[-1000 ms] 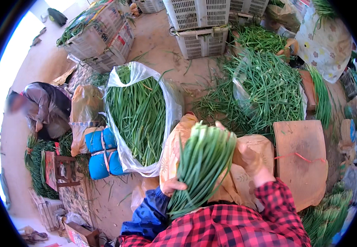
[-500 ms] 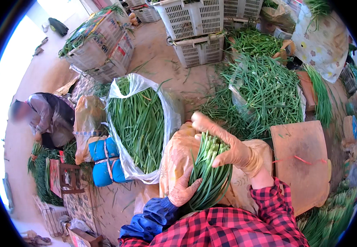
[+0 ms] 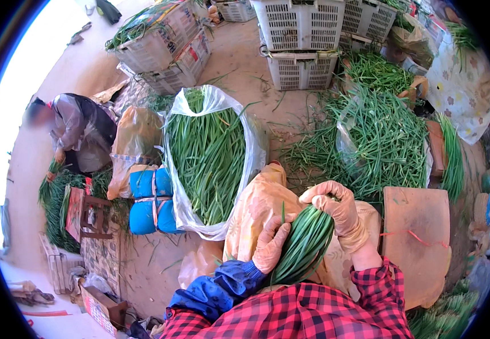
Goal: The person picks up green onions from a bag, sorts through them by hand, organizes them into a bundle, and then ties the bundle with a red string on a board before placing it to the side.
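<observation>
A thick bunch of green chives [image 3: 306, 243] rests on my lap, its leafy part toward my body. My left hand [image 3: 271, 244], in a thin tan glove, is closed around the bunch's left side, and a single blade pokes up by its fingers. Over the top end curls my right hand [image 3: 341, 212], gloved alike, its fingers bent around the stalk ends and hiding them. A tan patterned cloth [image 3: 256, 212] covers my legs beneath the bunch.
To the left stands an open clear plastic bag [image 3: 249, 152] full of chives, beside a blue tied bundle [image 3: 151, 200]. A loose chive heap [image 3: 386, 147] lies ahead right. A brown board [image 3: 417, 237] is at my right. Crates [image 3: 301, 70] stand behind; a person [image 3: 83, 127] bends at far left.
My right hand, stretched out above the bunch before, has curled its fingers over the stalk ends. My left hand keeps its hold. The view has shifted, moving the surroundings rightward.
</observation>
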`<state>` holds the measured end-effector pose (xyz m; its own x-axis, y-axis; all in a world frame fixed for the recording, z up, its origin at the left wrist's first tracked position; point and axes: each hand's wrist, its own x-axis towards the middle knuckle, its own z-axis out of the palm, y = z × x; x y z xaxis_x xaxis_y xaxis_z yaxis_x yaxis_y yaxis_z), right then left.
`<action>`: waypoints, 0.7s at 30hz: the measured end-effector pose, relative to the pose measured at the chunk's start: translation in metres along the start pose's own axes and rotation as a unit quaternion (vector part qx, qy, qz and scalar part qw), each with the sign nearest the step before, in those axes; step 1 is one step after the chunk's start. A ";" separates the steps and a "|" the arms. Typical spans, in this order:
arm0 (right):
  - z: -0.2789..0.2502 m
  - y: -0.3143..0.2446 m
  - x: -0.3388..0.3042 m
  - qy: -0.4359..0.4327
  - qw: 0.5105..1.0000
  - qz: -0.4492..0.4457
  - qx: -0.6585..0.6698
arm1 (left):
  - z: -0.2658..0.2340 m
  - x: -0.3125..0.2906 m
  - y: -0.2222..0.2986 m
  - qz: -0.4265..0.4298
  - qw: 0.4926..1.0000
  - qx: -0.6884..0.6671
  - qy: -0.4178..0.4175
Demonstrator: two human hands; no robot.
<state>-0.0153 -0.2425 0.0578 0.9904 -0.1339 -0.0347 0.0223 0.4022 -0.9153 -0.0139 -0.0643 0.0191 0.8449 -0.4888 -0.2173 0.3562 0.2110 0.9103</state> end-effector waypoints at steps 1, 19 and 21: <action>0.003 -0.001 0.000 0.021 1.000 -0.012 0.012 | -0.002 0.000 0.000 0.017 1.000 -0.005 -0.010; 0.029 -0.110 0.014 0.055 0.533 -0.557 -0.635 | 0.048 0.055 0.072 -0.184 0.824 -0.294 -0.447; 0.036 -0.057 -0.007 -0.038 0.513 -0.514 -0.687 | 0.041 0.059 0.055 -0.279 0.657 -0.603 -0.356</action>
<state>-0.0185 -0.2314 0.1247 0.5560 0.4198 0.7174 0.4720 -0.8699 0.1432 0.0394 -0.1165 0.0707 0.2006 -0.9563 0.2129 0.9515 0.1385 -0.2747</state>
